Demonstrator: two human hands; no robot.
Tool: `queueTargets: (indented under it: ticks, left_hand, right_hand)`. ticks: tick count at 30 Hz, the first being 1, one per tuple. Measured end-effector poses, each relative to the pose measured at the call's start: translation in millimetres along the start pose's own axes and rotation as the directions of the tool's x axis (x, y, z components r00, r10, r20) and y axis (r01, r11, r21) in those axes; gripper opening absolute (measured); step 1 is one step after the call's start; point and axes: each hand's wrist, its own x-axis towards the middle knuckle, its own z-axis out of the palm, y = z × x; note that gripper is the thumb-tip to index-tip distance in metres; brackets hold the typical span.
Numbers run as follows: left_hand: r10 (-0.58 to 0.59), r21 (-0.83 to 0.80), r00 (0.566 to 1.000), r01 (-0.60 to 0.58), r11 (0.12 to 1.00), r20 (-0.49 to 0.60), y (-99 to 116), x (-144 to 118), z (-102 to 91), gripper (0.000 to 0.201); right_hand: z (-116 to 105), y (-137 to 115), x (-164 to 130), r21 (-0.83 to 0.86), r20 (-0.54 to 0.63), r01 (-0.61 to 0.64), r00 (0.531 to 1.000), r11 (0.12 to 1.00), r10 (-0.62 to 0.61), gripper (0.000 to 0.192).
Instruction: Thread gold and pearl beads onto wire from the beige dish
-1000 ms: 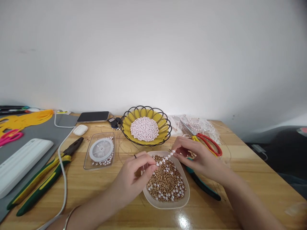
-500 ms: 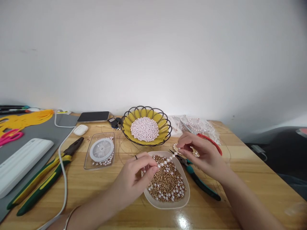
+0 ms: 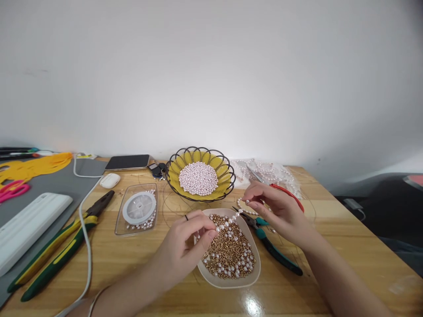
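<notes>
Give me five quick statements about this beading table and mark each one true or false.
1. Both hands hold a strand of pearls over the white dish. True: the left hand pinches one end and the right hand the other.
2. The wire basket holds gold beads. False: it holds pale pink pearls; the gold beads lie in the white dish.
3. The teal pliers lie on the table to the right of the dish. True.
4. The right hand grips the red scissors. False: they lie on the table behind it.
5. The thread spool sits in a clear tray. True.
</notes>
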Motion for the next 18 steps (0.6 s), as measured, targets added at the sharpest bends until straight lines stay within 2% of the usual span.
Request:
queueTargets:
  ticks: [7, 18]
  left_hand:
    - [-0.029, -0.008, 0.999, 0.029, 1.0, 0.014, -1.7, 0.9, 0.7, 0.02]
    - [-0.006, 0.005, 1.0, 0.006, 1.0, 0.005, -1.5, 0.9, 0.0, 0.021]
  right_hand:
    - [-1.0, 0.5, -0.8, -0.007, 0.011, 0.024, 1.0, 1.0, -0.024, 0.01]
    - [-1.8, 3.1, -0.9, -0.007, 0.019, 0.043, 0.999, 0.999, -0.043, 0.011]
